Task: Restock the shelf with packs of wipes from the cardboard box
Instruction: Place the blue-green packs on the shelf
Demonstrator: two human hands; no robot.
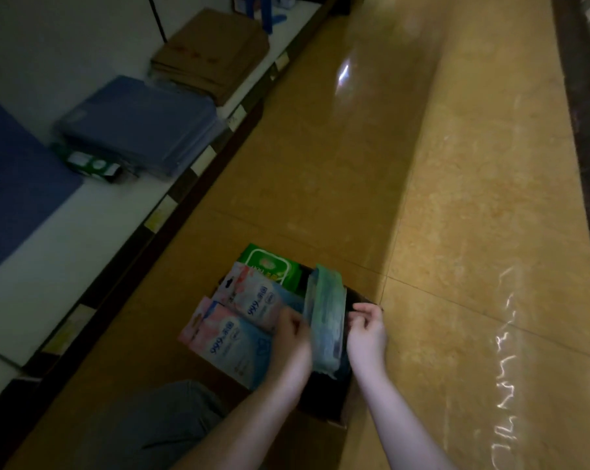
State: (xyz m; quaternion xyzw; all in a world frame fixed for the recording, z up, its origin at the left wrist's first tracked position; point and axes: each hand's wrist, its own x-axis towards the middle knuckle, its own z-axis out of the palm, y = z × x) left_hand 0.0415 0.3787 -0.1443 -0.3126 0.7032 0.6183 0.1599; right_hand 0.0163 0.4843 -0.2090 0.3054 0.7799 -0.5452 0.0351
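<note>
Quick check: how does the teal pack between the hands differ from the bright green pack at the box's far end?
The teal pack stands on edge between the left hand and right hand; the green pack lies flat, untouched. The teal pack is pale; the green pack is vivid with a white-outlined panel. Both are at the cardboard box.

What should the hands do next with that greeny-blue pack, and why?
Probably lift the teal pack clear of the cardboard box and carry it to the shelf on the left: it stands on edge between the left hand and right hand, and white shelf surface shows bare.
</note>
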